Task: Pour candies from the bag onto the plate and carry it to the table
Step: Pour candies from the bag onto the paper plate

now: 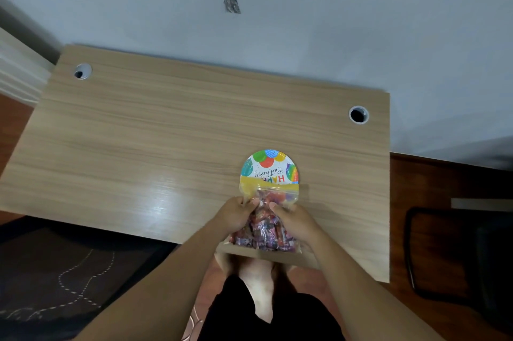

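A clear zip bag (263, 232) full of wrapped candies, with a yellow strip along its mouth, is held over the near edge of the wooden desk (166, 146). My left hand (236, 214) grips its left side and my right hand (295, 220) its right side, thumbs near the mouth. The bag's mouth points away from me and lies over the near half of a round paper plate (270, 165) printed with balloons and "Happy Birthday". The plate lies flat on the desk; its near part is hidden by the bag.
The desk has two round cable holes, one at the far left (82, 71) and one at the far right (358, 114), and stands against a pale wall. A dark chair (458, 251) sits to the right. A dark patterned rug (69, 279) lies at the lower left.
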